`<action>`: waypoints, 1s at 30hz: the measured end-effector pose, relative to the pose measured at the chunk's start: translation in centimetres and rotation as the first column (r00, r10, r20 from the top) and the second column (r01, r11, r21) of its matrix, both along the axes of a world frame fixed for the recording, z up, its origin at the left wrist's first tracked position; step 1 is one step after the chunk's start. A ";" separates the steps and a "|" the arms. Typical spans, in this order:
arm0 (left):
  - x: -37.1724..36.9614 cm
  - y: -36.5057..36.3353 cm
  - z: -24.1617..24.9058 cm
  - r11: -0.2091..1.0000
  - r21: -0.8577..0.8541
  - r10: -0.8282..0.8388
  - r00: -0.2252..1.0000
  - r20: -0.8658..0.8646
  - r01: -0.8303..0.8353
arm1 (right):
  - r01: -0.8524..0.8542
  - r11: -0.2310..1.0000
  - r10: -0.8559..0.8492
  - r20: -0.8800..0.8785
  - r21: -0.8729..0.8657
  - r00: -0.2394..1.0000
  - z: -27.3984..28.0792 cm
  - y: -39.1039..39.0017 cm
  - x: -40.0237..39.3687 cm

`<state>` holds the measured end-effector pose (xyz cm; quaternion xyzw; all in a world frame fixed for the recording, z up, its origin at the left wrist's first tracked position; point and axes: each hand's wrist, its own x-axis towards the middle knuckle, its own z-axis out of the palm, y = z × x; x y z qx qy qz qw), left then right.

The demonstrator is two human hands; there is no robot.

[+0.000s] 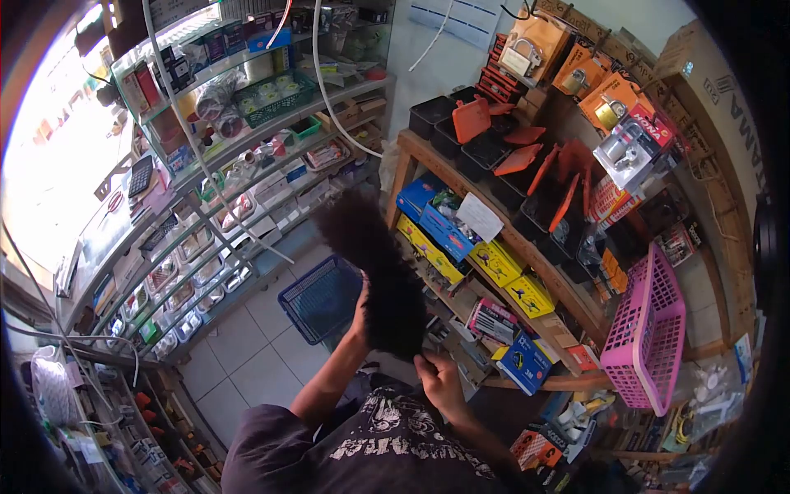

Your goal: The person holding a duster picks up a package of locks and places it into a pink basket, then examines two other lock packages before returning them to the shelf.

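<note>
A long black fluffy duster (pixel 393 284) stretches up and away from my body in the middle of the view. My right hand (pixel 442 380) is closed around its near end, with the thumb lying on top. Along the duster's left side is my left hand (pixel 360 317), gripping it from that side; most of its fingers are hidden behind the dark fibres. The duster's far tip fans out above the tiled floor, between the glass shelves and the wooden rack.
A blue plastic basket (pixel 317 298) stands on the floor at left. To the right, a wooden rack (pixel 494 259) holds black bins with orange lids and yellow boxes. A pink basket (pixel 646 333) and hanging padlocks (pixel 611 114) are further right. Cables (pixel 321 82) dangle before the glass shelves.
</note>
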<state>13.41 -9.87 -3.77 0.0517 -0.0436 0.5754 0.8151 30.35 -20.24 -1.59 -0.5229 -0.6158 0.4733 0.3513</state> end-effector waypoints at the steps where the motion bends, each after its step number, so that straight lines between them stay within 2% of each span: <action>1: -0.3 0.2 0.7 1.000 0.001 -0.005 1.000 -0.002 0.005 | -0.001 1.000 0.001 0.001 -0.029 1.000 0.2 0.0 -0.2; 2: -1.0 0.9 1.4 0.979 0.069 0.200 0.963 -0.179 -0.190 | -0.032 0.999 0.033 0.013 -0.025 0.999 -0.4 -0.2 0.1; 3: -1.7 1.4 2.0 0.916 0.170 0.401 0.855 -0.330 -0.365 | -0.032 0.999 0.033 0.013 -0.023 0.999 -0.5 -0.6 0.2; 4: -2.4 1.7 2.4 0.913 0.172 0.406 0.853 -0.328 -0.369 | -0.037 0.999 0.037 0.000 -0.010 0.999 -0.4 -1.1 0.3; 6: -3.6 1.9 3.1 0.867 0.283 0.498 0.677 -0.542 -0.411 | -0.037 0.999 0.037 0.020 -0.002 0.999 -0.4 -1.8 0.8; 7: -3.6 1.6 3.4 0.864 0.283 0.503 0.672 -0.543 -0.418 | -0.045 0.999 0.045 0.019 -0.003 0.999 -0.3 -1.5 1.4; 8: -3.5 0.9 3.6 0.821 0.471 0.567 0.364 -0.739 -0.324 | -0.059 0.998 0.058 0.057 0.006 0.997 -0.2 -1.1 2.1; 9: -3.4 0.3 3.5 0.785 0.599 0.607 0.003 -0.795 -0.156 | -0.068 0.998 0.067 0.095 0.011 0.993 0.4 -0.7 2.5; 10: -3.3 -0.2 3.3 0.790 0.595 0.602 0.004 -0.798 -0.149 | -0.056 0.998 0.054 0.094 0.012 0.994 1.5 0.2 2.9; 11: -3.1 -0.5 3.1 0.848 0.502 0.528 0.199 -0.826 -0.169 | -0.045 0.999 0.045 0.092 0.007 0.995 2.1 1.3 3.2; 13: -2.7 -1.0 2.8 0.943 0.301 0.326 0.560 -0.761 -0.141 | -0.116 0.988 0.092 0.210 0.106 0.973 3.2 2.8 4.2; 15: -2.5 -1.2 2.6 0.993 0.112 0.092 0.828 -0.553 -0.035 | -0.156 0.986 0.139 0.236 0.055 0.962 4.5 3.7 5.5; 17: -2.6 -1.4 2.3 0.992 -0.038 -0.126 0.963 -0.239 0.120 | -0.208 0.978 0.199 0.262 0.005 0.944 5.5 3.7 6.6; 18: -2.7 -1.6 2.1 0.974 -0.091 -0.214 0.975 -0.056 0.208 | -0.221 0.975 0.205 0.272 0.029 0.940 5.9 3.6 7.1; 20: -3.1 -1.3 -0.3 0.978 -0.049 -0.204 0.977 -0.070 0.201 | -0.276 0.960 0.249 0.324 0.040 0.913 5.5 3.6 8.6; 22: -3.2 -1.8 -0.8 0.981 -0.017 -0.196 0.977 -0.082 0.195 | -0.259 0.966 0.246 0.312 0.001 0.918 5.5 3.2 8.1; 26: -2.4 -2.9 1.0 0.980 -0.105 -0.193 0.938 -0.289 0.169 | -0.230 0.973 0.225 0.236 -0.008 0.945 6.5 3.0 5.5; 30: -1.1 -3.7 4.2 0.975 -0.172 -0.208 0.845 -0.492 0.140 | -0.143 0.989 0.146 0.282 -0.030 0.948 6.1 2.6 6.8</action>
